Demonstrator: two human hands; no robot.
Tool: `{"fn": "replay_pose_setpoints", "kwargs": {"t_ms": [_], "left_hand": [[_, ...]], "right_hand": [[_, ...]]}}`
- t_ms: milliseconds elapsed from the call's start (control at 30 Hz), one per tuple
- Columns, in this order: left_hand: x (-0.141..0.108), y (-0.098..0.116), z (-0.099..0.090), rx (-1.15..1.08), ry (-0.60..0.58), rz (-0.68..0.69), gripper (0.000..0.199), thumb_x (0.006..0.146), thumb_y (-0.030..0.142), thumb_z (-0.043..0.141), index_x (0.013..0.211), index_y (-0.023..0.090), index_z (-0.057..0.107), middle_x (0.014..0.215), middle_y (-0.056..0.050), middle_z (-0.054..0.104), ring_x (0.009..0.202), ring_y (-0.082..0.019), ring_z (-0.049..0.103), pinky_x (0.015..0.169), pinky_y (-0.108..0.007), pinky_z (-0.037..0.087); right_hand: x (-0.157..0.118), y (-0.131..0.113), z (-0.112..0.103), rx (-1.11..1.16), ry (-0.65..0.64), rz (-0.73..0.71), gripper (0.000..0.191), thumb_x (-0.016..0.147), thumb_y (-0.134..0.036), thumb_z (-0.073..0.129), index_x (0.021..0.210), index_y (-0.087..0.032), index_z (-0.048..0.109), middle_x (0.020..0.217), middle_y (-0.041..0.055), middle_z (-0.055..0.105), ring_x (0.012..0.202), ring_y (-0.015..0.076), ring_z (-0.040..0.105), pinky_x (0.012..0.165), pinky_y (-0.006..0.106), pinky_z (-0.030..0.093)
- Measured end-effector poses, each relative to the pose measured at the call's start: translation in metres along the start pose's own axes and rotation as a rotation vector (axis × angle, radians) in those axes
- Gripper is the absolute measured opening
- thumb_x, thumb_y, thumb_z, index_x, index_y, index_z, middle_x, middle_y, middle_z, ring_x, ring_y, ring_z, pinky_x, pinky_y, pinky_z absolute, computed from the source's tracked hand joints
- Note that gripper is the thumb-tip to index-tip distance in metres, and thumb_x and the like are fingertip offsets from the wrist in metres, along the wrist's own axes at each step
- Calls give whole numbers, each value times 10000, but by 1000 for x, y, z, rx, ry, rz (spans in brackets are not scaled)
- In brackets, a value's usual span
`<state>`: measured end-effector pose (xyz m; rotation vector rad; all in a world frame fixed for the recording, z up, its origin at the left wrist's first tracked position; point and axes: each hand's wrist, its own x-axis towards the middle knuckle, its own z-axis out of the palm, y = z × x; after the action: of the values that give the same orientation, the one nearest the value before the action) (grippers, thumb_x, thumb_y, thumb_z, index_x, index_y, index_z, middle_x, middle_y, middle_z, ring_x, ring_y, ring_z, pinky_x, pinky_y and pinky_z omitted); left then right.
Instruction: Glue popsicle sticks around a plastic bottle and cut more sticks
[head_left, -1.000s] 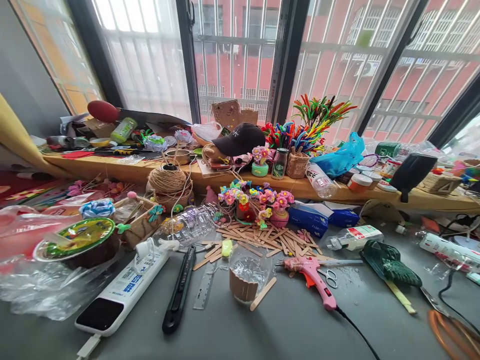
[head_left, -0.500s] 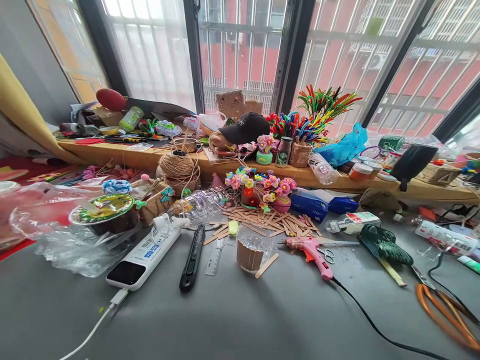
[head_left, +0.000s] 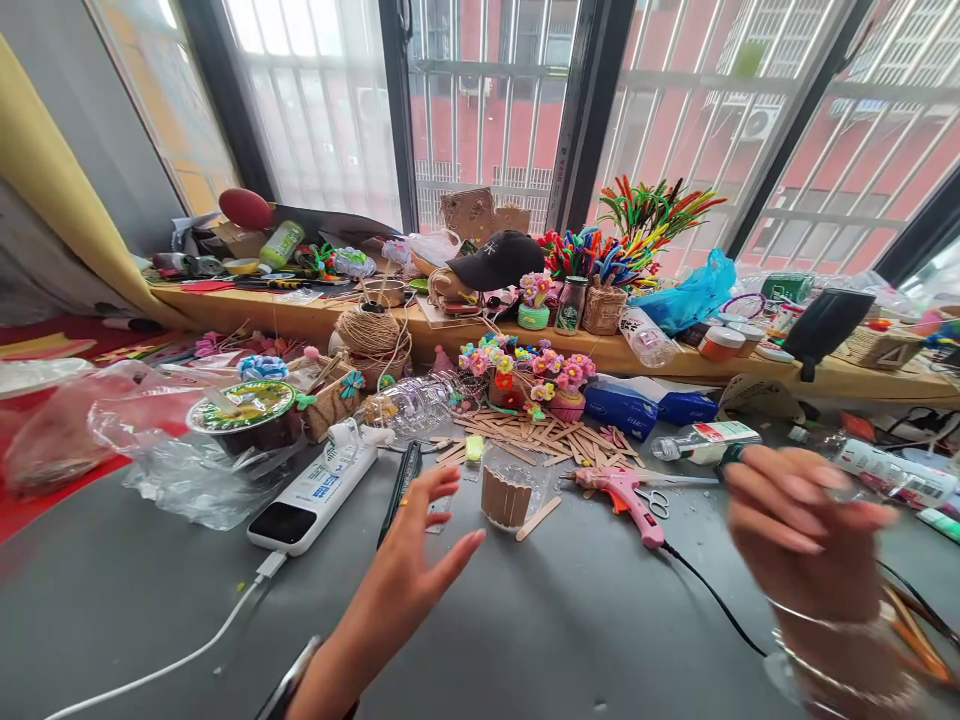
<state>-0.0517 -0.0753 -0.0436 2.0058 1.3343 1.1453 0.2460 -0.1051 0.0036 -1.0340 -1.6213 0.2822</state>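
Observation:
My left hand (head_left: 417, 545) hangs over the table with its fingers apart and nothing in it, partly covering a black utility knife (head_left: 401, 485) and a clear ruler. Just right of it stands a clear plastic cup (head_left: 510, 497) partly faced with craft sticks, and a loose stick (head_left: 538, 519) lies beside the cup. A pink glue gun (head_left: 624, 500) rests farther right near small scissors (head_left: 655, 502). At the right, my right hand (head_left: 799, 510) is raised and blurred, its fingers curled; whether it holds anything is unclear.
Piled craft sticks (head_left: 570, 436) lie behind the cup, below crocheted flowers (head_left: 555, 372). A white power bank (head_left: 315, 500) with a cable and a lidded bowl (head_left: 244, 412) are at the left. The glue gun's black cord crosses the right side, near orange-handled scissors (head_left: 919, 635).
Both my hands have come into view, the left over the knife and ruler, the right over the green item at the right. The camera view has shifted slightly.

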Motion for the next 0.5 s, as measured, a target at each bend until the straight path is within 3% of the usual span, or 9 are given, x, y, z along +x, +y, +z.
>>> {"fn": "replay_pose_setpoints", "kwargs": {"t_ms": [33,100,167,233,367,500], "left_hand": [[11,-5,10,-6,51,3,554,713,350,530,1187,278,252,1179,-59,379,1062,-212,423,809,-342,441],[27,-18,29,12,105,22,760,641,378,602,1234,258,142,1239,-94,283,1130,-251,345,883,-415,369],[36,-35,44,11,90,45,916,564,402,660,1252,260,72,1282,-112,199,1169,-284,280,926,-461,301],[41,-48,57,-13,65,31,997,532,413,679,1261,261,16,1307,-125,154,1186,-296,246,941,-474,269],[41,-57,74,-82,-21,-24,1086,484,431,699,1266,241,-31,1311,-150,137,1184,-300,249,941,-456,274],[42,-52,81,-106,-31,-46,1032,507,411,690,1266,233,12,1300,-138,176,1183,-286,262,962,-441,236]], "right_hand": [[8,4,14,201,-5,17,489,777,-582,95,830,-281,477,652,5,465,427,78,421,314,193,322],[19,13,41,306,-53,110,210,748,-449,455,754,-242,486,731,14,487,550,98,494,442,231,416],[23,21,63,284,-57,195,158,790,-376,409,767,-226,455,695,-1,474,547,93,479,485,238,425],[24,30,77,179,-136,232,307,846,-399,184,812,-225,434,660,-13,458,466,74,419,438,219,391],[23,47,91,-10,-458,232,234,770,-392,415,716,-197,532,595,-13,530,494,92,468,455,213,376],[16,60,100,-330,-713,198,63,657,-226,559,646,-182,603,624,23,600,617,156,532,582,270,383]]}}
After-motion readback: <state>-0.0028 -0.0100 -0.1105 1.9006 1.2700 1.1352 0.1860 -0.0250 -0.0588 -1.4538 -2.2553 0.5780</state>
